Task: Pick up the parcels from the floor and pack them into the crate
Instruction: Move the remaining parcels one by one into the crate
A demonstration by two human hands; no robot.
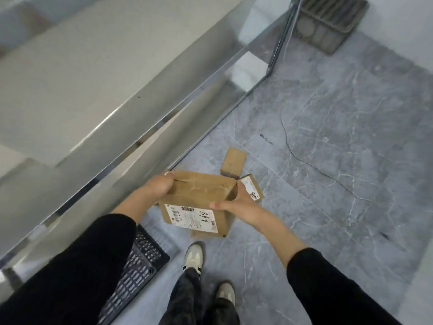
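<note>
A brown cardboard parcel [199,198] with a white label marked "A68" is held above the grey floor between both hands. My left hand [159,185] grips its left end and my right hand [234,204] grips its right end. Two smaller cardboard parcels lie on the floor behind it: a plain one [234,161] and one with a white label [251,185], partly hidden by my right hand. The dark slatted crate [143,256] stands at lower left, mostly hidden behind my left sleeve.
A glass partition with a metal frame [210,127] runs along the left side. A thin cable [304,158] trails across the marbled floor. A grey grille-like object [328,22] leans at the far wall. My shoes [194,256] stand near the crate.
</note>
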